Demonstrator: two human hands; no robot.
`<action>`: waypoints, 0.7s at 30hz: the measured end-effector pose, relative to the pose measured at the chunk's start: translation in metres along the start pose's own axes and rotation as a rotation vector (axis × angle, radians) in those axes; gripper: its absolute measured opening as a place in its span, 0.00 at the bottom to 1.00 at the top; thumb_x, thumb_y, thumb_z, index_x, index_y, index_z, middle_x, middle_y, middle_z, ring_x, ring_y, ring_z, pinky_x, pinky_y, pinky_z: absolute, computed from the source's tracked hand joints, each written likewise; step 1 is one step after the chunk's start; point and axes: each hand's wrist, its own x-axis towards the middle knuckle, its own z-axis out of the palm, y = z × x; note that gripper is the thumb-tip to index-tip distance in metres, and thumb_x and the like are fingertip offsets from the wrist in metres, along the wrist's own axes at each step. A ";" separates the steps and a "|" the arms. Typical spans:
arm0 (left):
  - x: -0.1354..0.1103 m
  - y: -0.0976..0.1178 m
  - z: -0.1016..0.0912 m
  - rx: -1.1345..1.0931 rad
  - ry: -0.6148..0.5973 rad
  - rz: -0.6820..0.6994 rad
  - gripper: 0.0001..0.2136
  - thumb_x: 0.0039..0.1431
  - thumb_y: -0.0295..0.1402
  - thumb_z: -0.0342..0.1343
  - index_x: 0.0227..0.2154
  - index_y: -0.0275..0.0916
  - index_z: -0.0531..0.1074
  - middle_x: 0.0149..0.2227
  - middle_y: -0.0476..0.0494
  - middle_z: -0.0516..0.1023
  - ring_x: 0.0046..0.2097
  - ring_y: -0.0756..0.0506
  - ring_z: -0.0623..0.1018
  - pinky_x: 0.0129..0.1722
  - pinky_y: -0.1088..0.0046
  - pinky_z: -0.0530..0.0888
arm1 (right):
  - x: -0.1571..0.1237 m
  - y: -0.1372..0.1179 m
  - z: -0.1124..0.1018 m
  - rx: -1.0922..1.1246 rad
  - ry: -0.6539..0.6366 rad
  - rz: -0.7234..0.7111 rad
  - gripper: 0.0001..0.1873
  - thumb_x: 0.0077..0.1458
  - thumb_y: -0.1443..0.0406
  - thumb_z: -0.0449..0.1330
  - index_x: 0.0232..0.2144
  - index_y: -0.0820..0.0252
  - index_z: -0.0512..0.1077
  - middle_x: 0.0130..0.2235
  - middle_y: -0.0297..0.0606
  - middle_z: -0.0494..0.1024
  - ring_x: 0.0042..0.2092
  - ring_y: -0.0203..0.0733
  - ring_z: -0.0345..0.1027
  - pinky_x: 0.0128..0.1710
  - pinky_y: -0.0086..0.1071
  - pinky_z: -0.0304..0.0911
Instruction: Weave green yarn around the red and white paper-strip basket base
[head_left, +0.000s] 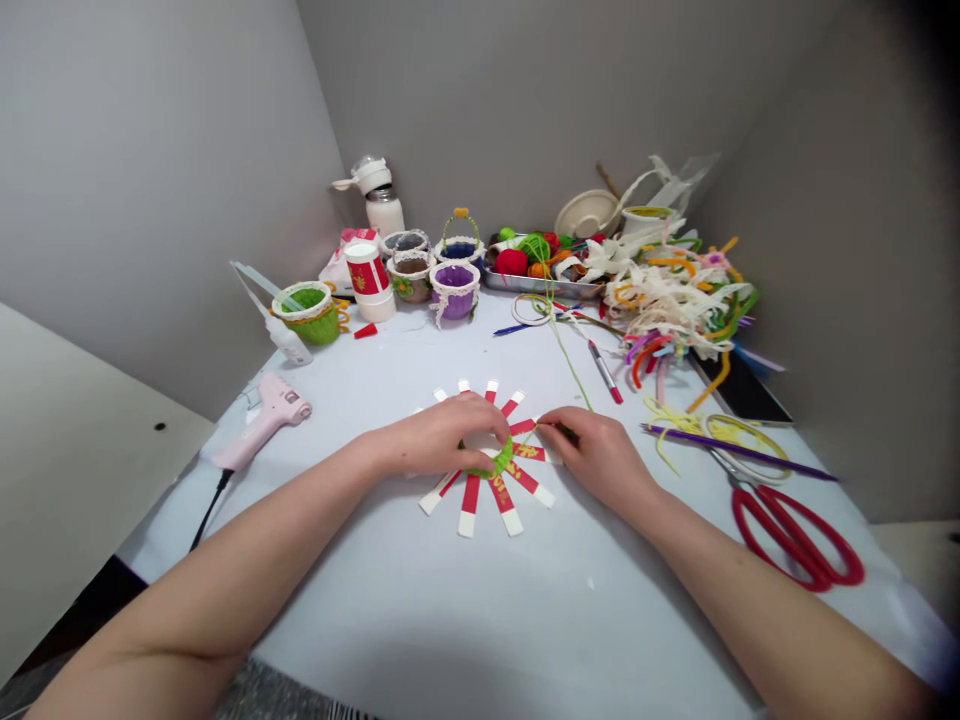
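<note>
A paper cup cut into red-and-white strips (pixel 491 490) lies fanned out flat on the white table (pixel 450 620). Green yarn (pixel 496 462) is wound around its centre. My left hand (pixel 442 435) lies over the centre with fingers curled down on it, holding it in place. My right hand (pixel 592 450) sits just to the right, fingertips pinched on a strand of yellow-green yarn (pixel 570 370) that runs back across the table toward the yarn balls.
Red scissors (pixel 795 535) and a purple pipe cleaner (pixel 735 452) lie at the right. A pink glue gun (pixel 262 420) lies at the left. Small decorated cup baskets (pixel 454 288), a red paper cup (pixel 369 280), a tray of yarn balls (pixel 536 262) and a heap of pipe cleaners (pixel 675 300) stand behind.
</note>
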 end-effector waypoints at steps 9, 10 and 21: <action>-0.002 0.008 0.004 0.151 0.073 -0.115 0.16 0.64 0.32 0.65 0.53 0.40 0.73 0.56 0.36 0.71 0.60 0.36 0.71 0.60 0.56 0.71 | -0.001 0.004 -0.003 0.061 0.013 0.016 0.12 0.66 0.63 0.56 0.37 0.57 0.79 0.37 0.38 0.85 0.38 0.44 0.77 0.39 0.35 0.66; -0.002 0.008 0.003 0.160 0.056 -0.123 0.16 0.64 0.32 0.65 0.53 0.40 0.73 0.53 0.37 0.73 0.58 0.36 0.72 0.58 0.57 0.72 | -0.002 0.004 -0.003 0.062 0.015 0.007 0.11 0.66 0.63 0.56 0.37 0.57 0.79 0.37 0.38 0.84 0.38 0.44 0.77 0.40 0.35 0.66; -0.009 -0.004 -0.014 0.132 -0.015 -0.072 0.20 0.67 0.22 0.55 0.58 0.45 0.71 0.60 0.41 0.76 0.63 0.38 0.73 0.63 0.55 0.68 | -0.009 0.002 -0.019 0.112 -0.085 -0.298 0.12 0.69 0.71 0.55 0.43 0.58 0.79 0.39 0.39 0.77 0.39 0.39 0.74 0.40 0.31 0.67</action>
